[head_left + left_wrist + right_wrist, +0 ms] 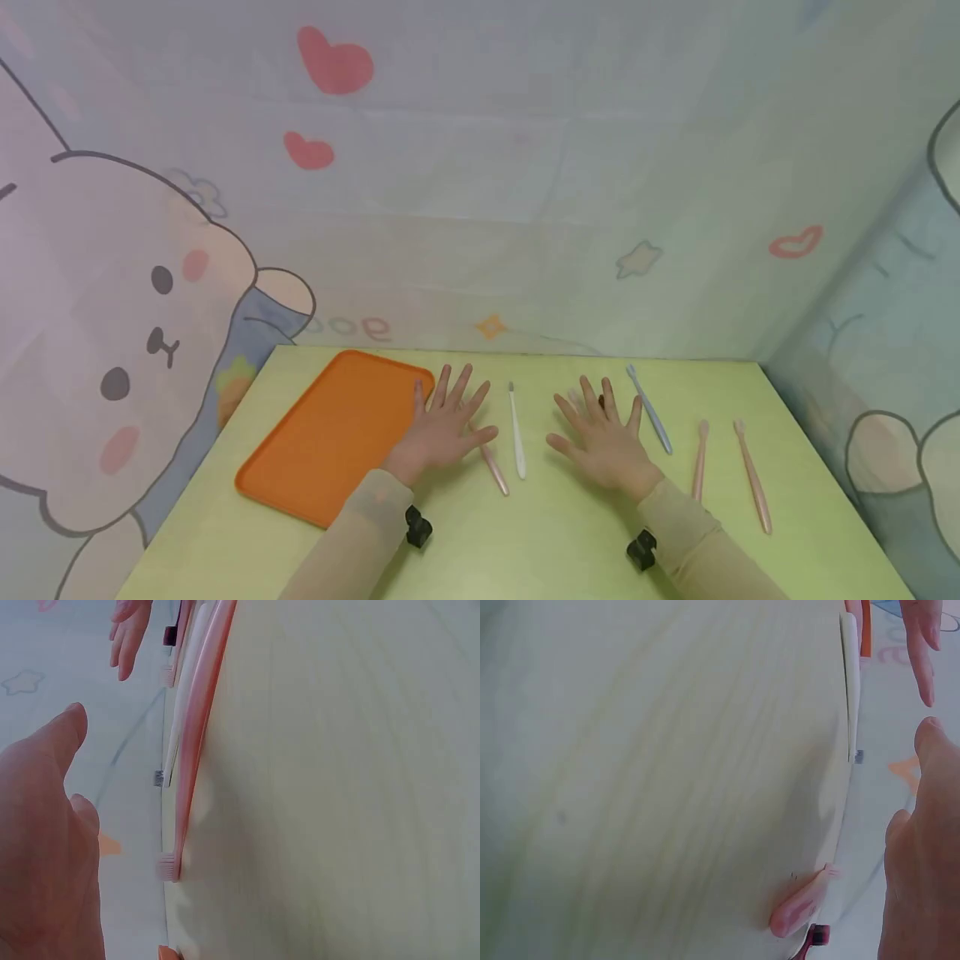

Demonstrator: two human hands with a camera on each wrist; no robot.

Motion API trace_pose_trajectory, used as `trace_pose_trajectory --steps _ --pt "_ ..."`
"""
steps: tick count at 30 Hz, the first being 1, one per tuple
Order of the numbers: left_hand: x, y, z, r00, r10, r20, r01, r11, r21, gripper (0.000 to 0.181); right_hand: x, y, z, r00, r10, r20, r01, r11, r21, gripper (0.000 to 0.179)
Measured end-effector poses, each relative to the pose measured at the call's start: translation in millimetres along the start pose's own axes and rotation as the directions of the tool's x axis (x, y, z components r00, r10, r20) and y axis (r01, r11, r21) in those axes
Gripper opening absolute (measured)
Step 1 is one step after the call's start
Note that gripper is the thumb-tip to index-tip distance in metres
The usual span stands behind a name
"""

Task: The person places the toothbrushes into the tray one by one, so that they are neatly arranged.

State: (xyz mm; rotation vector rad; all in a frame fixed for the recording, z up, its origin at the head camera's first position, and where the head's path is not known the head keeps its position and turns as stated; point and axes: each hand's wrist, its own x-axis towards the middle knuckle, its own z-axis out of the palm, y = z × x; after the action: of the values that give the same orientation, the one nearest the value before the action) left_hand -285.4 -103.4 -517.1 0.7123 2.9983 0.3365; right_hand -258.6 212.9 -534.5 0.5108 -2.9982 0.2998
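My left hand (446,425), fingers spread and straight, hovers over the right edge of an orange tray (300,442) and holds nothing. Partly under its thumb lies a pink toothbrush (495,471), seen large in the left wrist view. A white toothbrush (517,442) lies between the two hands. The right hand (603,442) is likewise spread above the table, grasping nothing. Beneath it, mostly hidden in the head view, are a pink toothbrush (799,907) and a dark red one with black bristles (819,935).
Right of the right hand lie a blue toothbrush (651,412) and two pink toothbrushes, one partly behind the sleeve (701,458) and one farther right (753,479). The pale green table (540,542) meets a printed cloth backdrop (480,167) behind and at the sides.
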Motion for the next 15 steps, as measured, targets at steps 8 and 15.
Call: trace_pose_trajectory --steps 8,15 --pt "0.4 -0.2 2.1 1.000 -0.001 -0.002 0.001 1.000 0.010 0.086 -1.4 0.5 1.2 1.000 -0.003 -0.002 0.003 1.000 -0.004 0.080" --pt "-5.1 -4.9 -5.7 0.989 0.135 -0.062 -0.145 0.972 -0.187 0.075 -4.1 7.2 -3.9 0.999 -0.024 -0.045 0.027 0.997 0.067 0.074"
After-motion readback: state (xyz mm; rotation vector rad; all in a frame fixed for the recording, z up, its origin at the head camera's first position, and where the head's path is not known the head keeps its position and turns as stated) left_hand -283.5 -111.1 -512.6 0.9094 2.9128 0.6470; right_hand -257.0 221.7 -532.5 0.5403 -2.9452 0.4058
